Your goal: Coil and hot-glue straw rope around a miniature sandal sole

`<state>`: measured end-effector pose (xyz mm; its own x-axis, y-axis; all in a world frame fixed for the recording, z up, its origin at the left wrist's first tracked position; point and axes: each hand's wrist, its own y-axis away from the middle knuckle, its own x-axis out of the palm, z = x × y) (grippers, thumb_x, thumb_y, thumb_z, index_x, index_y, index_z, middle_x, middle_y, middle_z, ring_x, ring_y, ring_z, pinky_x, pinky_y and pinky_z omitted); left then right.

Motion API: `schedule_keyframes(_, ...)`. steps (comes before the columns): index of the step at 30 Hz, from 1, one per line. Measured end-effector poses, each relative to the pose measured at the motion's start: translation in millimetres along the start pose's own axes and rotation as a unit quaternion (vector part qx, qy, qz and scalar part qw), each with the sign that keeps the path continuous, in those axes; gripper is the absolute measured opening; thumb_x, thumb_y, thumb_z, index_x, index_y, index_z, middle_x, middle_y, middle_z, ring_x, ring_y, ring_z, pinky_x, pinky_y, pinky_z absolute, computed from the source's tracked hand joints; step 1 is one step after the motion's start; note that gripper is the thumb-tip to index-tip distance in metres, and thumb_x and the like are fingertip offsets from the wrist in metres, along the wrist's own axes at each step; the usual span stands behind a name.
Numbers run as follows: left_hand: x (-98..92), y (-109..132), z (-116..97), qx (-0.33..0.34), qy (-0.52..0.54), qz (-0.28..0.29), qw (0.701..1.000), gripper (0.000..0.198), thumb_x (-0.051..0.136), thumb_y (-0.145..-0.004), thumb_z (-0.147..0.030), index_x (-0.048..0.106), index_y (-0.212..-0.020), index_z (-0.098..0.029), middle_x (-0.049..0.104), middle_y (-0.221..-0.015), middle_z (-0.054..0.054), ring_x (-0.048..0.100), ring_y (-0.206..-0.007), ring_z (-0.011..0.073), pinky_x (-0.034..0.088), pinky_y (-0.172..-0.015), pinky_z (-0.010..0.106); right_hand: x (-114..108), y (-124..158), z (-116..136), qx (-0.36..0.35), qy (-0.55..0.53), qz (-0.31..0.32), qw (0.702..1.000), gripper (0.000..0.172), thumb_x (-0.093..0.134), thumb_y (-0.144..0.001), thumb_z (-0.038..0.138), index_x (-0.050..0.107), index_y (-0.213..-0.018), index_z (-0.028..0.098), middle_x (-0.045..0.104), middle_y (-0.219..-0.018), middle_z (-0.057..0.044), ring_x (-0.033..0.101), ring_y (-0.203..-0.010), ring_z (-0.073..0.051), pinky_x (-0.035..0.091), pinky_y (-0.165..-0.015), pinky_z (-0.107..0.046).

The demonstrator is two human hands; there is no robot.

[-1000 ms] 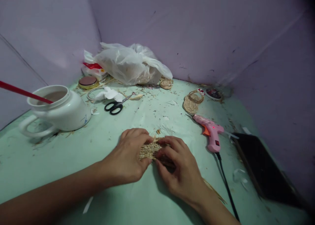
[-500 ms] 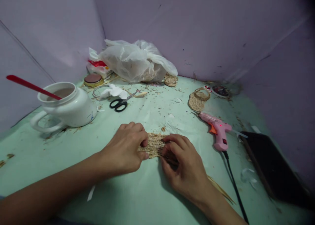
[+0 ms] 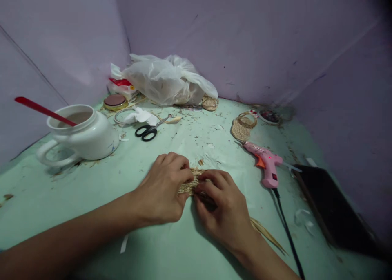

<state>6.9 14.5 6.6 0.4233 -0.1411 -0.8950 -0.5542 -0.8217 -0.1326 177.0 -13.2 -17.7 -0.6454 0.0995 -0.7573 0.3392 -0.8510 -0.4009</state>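
Observation:
A small piece of woven straw braid (image 3: 187,187) lies low over the green tabletop, between both hands. My left hand (image 3: 167,186) is closed on its left end, thumb below and fingers on top. At the other end, my right hand (image 3: 219,200) pinches the braid with curled fingers. Much of the piece is hidden by the fingers. Loose straw strands (image 3: 268,234) stick out beside my right wrist.
To the right lie a pink glue gun (image 3: 266,161) with a black cord and a dark flat phone-like slab (image 3: 332,206). Scissors (image 3: 149,132), a white pot (image 3: 85,135) with a red stick, a plastic bag (image 3: 168,79) and a woven straw piece (image 3: 241,128) stand farther back.
My hands have come closer together along the braid, covering more of it. The left hand has shifted right, and the view has moved slightly.

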Motion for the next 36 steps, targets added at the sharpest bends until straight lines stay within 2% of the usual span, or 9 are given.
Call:
schedule_keyframes(5, 0.0, -2.1, -1.8, 0.031, -0.043, 0.016, 0.998, 0.010, 0.055, -0.069, -0.019, 0.060, -0.078, -0.018, 0.057, -0.083, 0.005, 0.049, -0.085, 0.0237, 0.037, -0.078, 0.040, 2.7, 0.7, -0.4, 0.002, 0.014, -0.008, 1.000, 0.012, 0.057, -0.072, 0.015, 0.065, -0.077, 0.021, 0.065, -0.089, -0.005, 0.054, -0.087, -0.023, 0.046, -0.068, -0.034)
schedule_keyframes(17, 10.9, -4.5, 9.4, 0.045, -0.027, -0.043, 0.998, 0.006, 0.059, -0.067, -0.022, 0.063, -0.067, -0.018, 0.060, -0.080, 0.004, 0.051, -0.081, 0.0208, 0.038, -0.077, 0.037, 5.8, -1.0, -1.9, 0.015, 0.049, -0.020, 0.999, 0.007, 0.057, -0.068, 0.019, 0.064, -0.071, 0.022, 0.067, -0.089, -0.004, 0.055, -0.085, -0.023, 0.045, -0.063, -0.032)
schedule_keyframes(27, 16.2, -3.9, 10.6, 0.052, -0.032, -0.078, 0.995, 0.007, 0.060, -0.064, -0.021, 0.063, -0.061, -0.017, 0.060, -0.078, 0.005, 0.051, -0.079, 0.0192, 0.038, -0.074, 0.035, 7.2, -2.2, -0.9, 0.033, 0.065, -0.023, 0.997, 0.006, 0.059, -0.068, 0.019, 0.064, -0.069, 0.023, 0.068, -0.087, -0.002, 0.055, -0.085, -0.023, 0.043, -0.061, -0.030)
schedule_keyframes(31, 16.3, -2.2, 10.7, 0.053, -0.030, -0.084, 0.995, 0.006, 0.060, -0.064, -0.021, 0.063, -0.061, -0.017, 0.060, -0.080, 0.005, 0.051, -0.080, 0.0194, 0.038, -0.074, 0.035, 7.2, -0.7, 0.0, 0.046, 0.067, -0.014, 0.997, 0.007, 0.058, -0.068, 0.019, 0.060, -0.073, 0.022, 0.067, -0.087, -0.003, 0.056, -0.085, -0.023, 0.044, -0.064, -0.031)
schedule_keyframes(34, 16.3, -1.7, 11.5, 0.055, -0.027, -0.084, 0.995, 0.005, 0.060, -0.063, -0.021, 0.063, -0.062, -0.017, 0.060, -0.081, 0.005, 0.050, -0.080, 0.0200, 0.038, -0.075, 0.036, 6.6, 0.9, -0.5, 0.083, 0.064, -0.024, 0.994, 0.018, 0.059, -0.068, 0.020, 0.056, -0.086, 0.020, 0.065, -0.086, -0.005, 0.057, -0.082, -0.023, 0.044, -0.064, -0.032)
schedule_keyframes(36, 16.3, -2.1, 11.9, 0.056, -0.025, -0.085, 0.994, 0.005, 0.060, -0.062, -0.021, 0.063, -0.063, -0.017, 0.060, -0.081, 0.005, 0.050, -0.080, 0.0202, 0.038, -0.075, 0.036, 5.7, 1.5, -1.6, 0.078, 0.058, -0.024, 0.995, 0.023, 0.060, -0.068, 0.021, 0.055, -0.090, 0.019, 0.064, -0.087, -0.006, 0.057, -0.083, -0.023, 0.045, -0.066, -0.033)
